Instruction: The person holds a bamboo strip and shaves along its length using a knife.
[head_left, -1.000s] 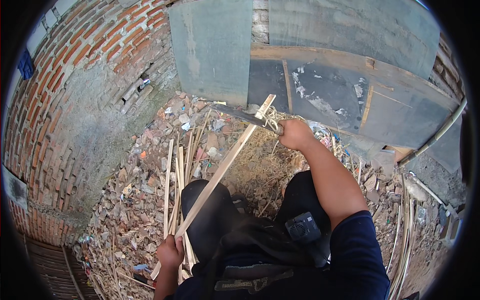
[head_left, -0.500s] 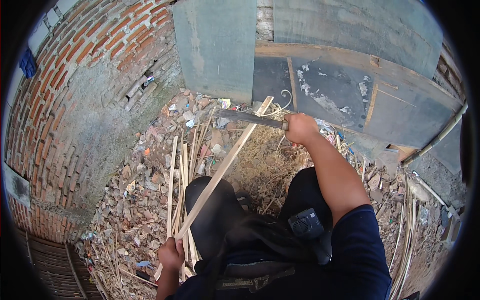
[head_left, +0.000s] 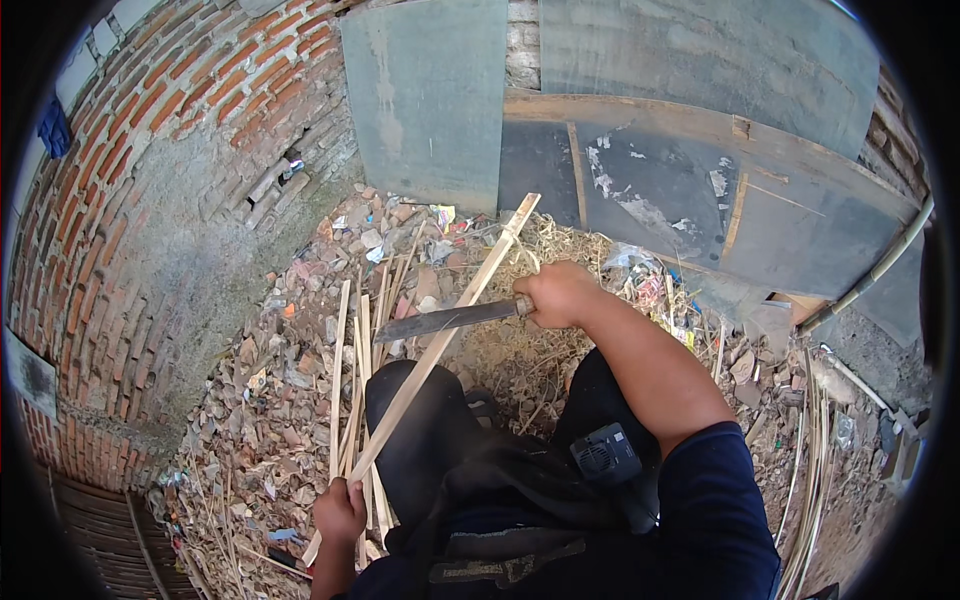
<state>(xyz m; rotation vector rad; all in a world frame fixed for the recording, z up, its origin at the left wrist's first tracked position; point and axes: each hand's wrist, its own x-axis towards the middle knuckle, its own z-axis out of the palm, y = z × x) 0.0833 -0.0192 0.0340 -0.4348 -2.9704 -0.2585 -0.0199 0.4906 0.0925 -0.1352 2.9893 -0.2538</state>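
Observation:
A long pale bamboo strip slants from the lower left, over my left knee, up toward the boards. Closed round its near end is my left hand. My right hand grips the handle of a machete, whose dark blade points left and crosses the strip around its middle, laid against it. A thin curled shaving hangs near the strip's far end. More bamboo strips lie beside my left leg, partly under the held one.
Rubble and litter cover the ground, with dry shavings heaped between my knees. A brick wall rises on the left, grey boards at the back. Long thin strips lie at the right. A small black fan hangs at my waist.
The machete has come down the strip toward me, from near its far end to its middle. The left hand keeps its hold in about the same place.

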